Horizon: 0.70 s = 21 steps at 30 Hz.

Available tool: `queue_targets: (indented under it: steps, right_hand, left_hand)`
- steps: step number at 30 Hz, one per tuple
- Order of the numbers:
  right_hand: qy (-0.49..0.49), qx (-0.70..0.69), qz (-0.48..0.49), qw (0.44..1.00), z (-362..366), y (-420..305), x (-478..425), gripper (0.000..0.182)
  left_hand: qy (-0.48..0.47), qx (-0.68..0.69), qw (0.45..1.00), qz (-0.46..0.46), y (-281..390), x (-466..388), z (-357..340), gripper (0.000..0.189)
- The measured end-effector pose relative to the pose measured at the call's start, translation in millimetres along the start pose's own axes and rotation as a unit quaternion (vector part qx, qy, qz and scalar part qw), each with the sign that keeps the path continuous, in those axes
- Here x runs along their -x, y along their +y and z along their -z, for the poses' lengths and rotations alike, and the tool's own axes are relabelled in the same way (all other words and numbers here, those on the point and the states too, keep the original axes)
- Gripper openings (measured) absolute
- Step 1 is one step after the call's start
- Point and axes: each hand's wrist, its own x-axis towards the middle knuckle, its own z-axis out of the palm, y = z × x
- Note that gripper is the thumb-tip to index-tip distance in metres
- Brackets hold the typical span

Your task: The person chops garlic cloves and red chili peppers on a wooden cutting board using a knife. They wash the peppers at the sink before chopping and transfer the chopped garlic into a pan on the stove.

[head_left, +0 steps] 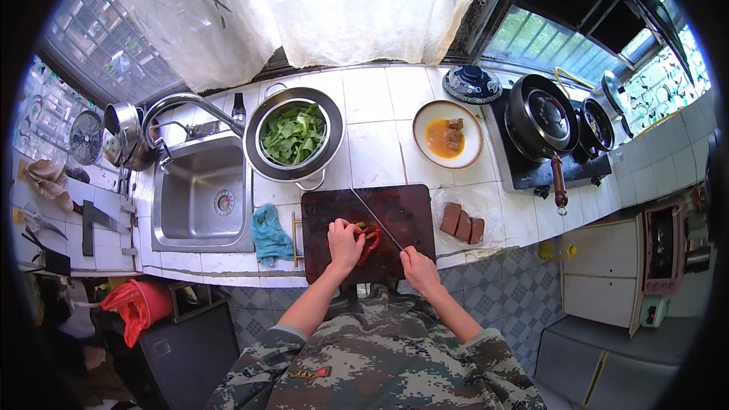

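Observation:
A dark cutting board (407,210) lies at the counter's front edge. My right hand (420,269) is closed round the handle of a kitchen knife (376,217), whose blade slants up and left over the board. On the board, red chili peppers (370,246) lie just left of the knife. My left hand (346,244) holds peppers down with bent fingertips; the greenish stem ends show beside its fingers. Right of the board, several dark red-brown blocks (463,224) rest on a clear plastic bag (494,213). A metal bowl of chopped leafy greens (293,134) stands inside a larger pan behind the board.
Left are a steel sink (199,199) and a teal cloth (272,233). A plate (422,151) with orange sauce and chunks stands behind the blocks. At right, a lidded wok (532,108) sits on a gas stove (527,173), beside a patterned blue bowl (471,84).

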Motion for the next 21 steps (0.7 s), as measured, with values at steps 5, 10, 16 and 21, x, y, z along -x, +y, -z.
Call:
queue_targets:
  steps: [5, 10, 16, 21]
  right_hand:
    - [-0.002, 0.013, -0.005, 1.0, -0.7, 3.0, 0.1, 0.025]
    - [-0.003, 0.019, 0.009, 1.0, -0.7, 1.7, -2.3, 0.025]
    - [-0.007, 0.022, 0.002, 1.0, -0.8, 1.8, -1.9, 0.025]
    - [-0.007, 0.027, -0.002, 1.0, 0.0, 4.2, -0.3, 0.025]
  left_hand:
    - [0.021, -0.006, 0.997, -0.073, 10.9, 5.2, 4.2, 0.018]
    - [0.004, -0.009, 0.994, -0.105, -9.1, 12.1, -6.7, 0.019]
    - [0.009, -0.022, 0.996, -0.084, 9.0, 13.4, -12.3, 0.024]
    - [0.046, -0.054, 0.993, -0.099, 38.0, 15.0, 2.0, 0.031]
